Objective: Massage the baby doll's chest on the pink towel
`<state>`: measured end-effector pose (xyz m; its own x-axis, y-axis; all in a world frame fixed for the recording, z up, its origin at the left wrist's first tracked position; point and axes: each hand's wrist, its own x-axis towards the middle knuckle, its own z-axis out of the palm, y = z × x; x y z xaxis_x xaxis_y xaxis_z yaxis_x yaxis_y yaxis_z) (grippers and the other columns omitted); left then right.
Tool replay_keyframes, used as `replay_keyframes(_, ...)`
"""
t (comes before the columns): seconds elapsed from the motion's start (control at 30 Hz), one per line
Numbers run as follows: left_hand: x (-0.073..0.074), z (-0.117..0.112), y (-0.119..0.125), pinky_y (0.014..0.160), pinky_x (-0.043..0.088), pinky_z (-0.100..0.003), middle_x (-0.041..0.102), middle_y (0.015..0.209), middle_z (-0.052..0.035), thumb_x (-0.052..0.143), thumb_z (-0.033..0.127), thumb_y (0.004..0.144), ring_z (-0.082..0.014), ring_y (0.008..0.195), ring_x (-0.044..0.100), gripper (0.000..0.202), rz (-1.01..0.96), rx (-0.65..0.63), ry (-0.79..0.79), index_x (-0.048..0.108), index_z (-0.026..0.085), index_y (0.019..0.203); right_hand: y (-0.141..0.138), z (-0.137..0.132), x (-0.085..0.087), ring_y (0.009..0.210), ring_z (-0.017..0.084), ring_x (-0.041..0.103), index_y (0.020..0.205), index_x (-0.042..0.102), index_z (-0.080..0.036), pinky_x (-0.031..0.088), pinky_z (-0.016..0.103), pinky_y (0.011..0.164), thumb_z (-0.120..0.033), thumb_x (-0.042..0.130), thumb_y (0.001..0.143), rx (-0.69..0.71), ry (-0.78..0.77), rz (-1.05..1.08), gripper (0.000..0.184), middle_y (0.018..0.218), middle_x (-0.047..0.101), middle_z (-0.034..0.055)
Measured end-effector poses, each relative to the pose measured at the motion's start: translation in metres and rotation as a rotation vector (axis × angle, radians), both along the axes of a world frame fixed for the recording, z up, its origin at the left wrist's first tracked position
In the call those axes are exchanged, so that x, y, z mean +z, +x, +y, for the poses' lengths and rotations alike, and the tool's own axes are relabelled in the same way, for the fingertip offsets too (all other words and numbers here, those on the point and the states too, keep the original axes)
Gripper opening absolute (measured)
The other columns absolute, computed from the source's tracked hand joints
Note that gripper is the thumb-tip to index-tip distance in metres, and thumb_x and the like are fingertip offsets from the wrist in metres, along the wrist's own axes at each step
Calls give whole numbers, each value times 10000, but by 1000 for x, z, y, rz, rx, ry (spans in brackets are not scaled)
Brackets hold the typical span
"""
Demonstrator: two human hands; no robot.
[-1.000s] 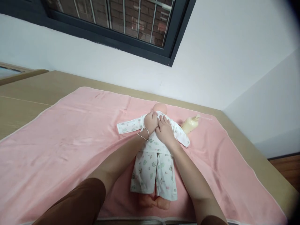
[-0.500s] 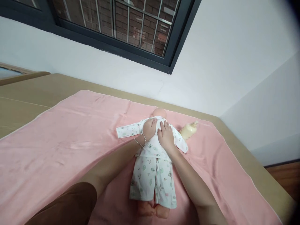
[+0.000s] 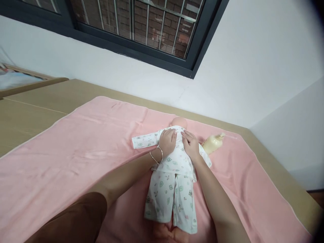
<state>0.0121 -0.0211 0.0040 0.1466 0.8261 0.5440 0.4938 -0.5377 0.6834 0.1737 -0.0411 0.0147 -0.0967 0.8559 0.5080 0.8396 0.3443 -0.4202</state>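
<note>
A baby doll (image 3: 179, 122) in a white patterned top (image 3: 174, 162) and matching trousers (image 3: 160, 197) lies on a pink blanket (image 3: 83, 152), its head away from me and its bare feet toward me. My left hand (image 3: 167, 142), with a bracelet at the wrist, rests flat on the left side of the doll's upper body, fingers stretched out. On the right side of the upper body lies my right hand (image 3: 191, 145), fingers extended over the cloth. Beside the doll's right-hand sleeve is a baby bottle (image 3: 213, 143) with pale yellow contents, lying on its side.
The blanket covers a tan surface (image 3: 32, 111) that meets a white wall (image 3: 152, 87) at the back. Above it is a dark-framed window (image 3: 162, 62) with bars. A wooden-edged item (image 3: 37, 86) with light blue cloth stands at the far left.
The whole view has shifted, so the scene sits slightly further right. My right hand has moved a little outward and its fingers lie more to the left; both hands stay on the doll.
</note>
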Motion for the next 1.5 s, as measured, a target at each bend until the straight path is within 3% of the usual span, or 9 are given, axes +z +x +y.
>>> replay_keyframes(0.13, -4, -6, 2, 1183, 307, -468, 597, 1366, -149, 476, 307, 945, -283, 1354, 476, 377, 137, 93, 2, 592, 171, 1278, -2, -4, -5, 1211, 268, 568, 1279, 634, -95, 414, 412, 1077, -331, 393, 944, -203, -23, 17, 476, 1269, 662, 172)
replay_keyframes(0.23, -5, -7, 3, 1147, 357, -469, 577, 1359, -176, 498, 323, 932, -311, 1317, 494, 407, 206, 141, 15, 584, 139, 1285, -1, -4, -2, 1214, 317, 542, 1273, 625, -102, 358, 484, 1096, -375, 445, 923, -268, -42, -87, 480, 1224, 673, 179)
replay_keyframes(0.4, -3, -2, 2, 1131, 378, -460, 580, 1342, -179, 471, 326, 948, -312, 1287, 505, 433, 281, 132, 28, 556, 98, 1306, 6, 1, 0, 1150, 298, 579, 1246, 633, -126, 406, 447, 1042, -370, 416, 935, -178, -96, -103, 451, 1213, 676, 164)
replay_keyframes(0.63, -1, 10, -3, 1137, 367, -470, 635, 1270, -126, 511, 340, 927, -284, 1249, 537, 355, 311, 72, -13, 596, 168, 1226, -1, -5, 5, 1115, 320, 585, 1308, 591, -125, 441, 434, 983, -374, 412, 941, -174, -144, -157, 478, 1178, 671, 174)
replay_keyframes(0.83, -1, 12, -4, 1179, 294, -513, 595, 1348, -126, 521, 374, 918, -285, 1322, 487, 421, 336, 40, -27, 569, 178, 1287, -3, -3, 12, 1187, 309, 565, 1351, 573, -154, 423, 426, 1031, -303, 411, 929, -126, -173, -142, 476, 1263, 655, 145)
replay_keyframes(0.97, 1, 8, -3, 1203, 199, -605, 607, 1328, -121, 506, 384, 926, -294, 1306, 496, 426, 334, 47, -60, 559, 200, 1306, -12, -3, 13, 1216, 281, 564, 1337, 586, -164, 409, 401, 1052, -224, 387, 908, -137, -162, -93, 477, 1299, 648, 125)
replay_keyframes(1.13, 3, 5, -2, 1178, 85, -711, 601, 1345, -110, 485, 427, 936, -318, 1302, 484, 415, 355, 80, -73, 560, 244, 1301, -16, 0, 8, 1182, 289, 582, 1255, 629, -170, 412, 410, 1029, -382, 412, 960, -255, -175, -35, 423, 1244, 674, 132)
replay_keyframes(1.37, 5, 6, -1, 1102, 331, -546, 604, 1341, -116, 522, 413, 910, -309, 1250, 519, 432, 382, 99, -68, 579, 215, 1290, -16, -1, 4, 1133, 301, 578, 1223, 627, -149, 342, 479, 1065, -317, 381, 994, -207, -51, -210, 376, 1172, 692, 146)
replay_keyframes(1.5, 2, 8, -1, 1082, 356, -491, 610, 1321, -127, 535, 395, 901, -302, 1238, 527, 444, 378, 98, -37, 580, 188, 1291, -18, -5, 4, 1073, 287, 587, 1189, 647, -130, 416, 418, 986, -262, 359, 997, -154, 18, -230, 370, 1137, 696, 148)
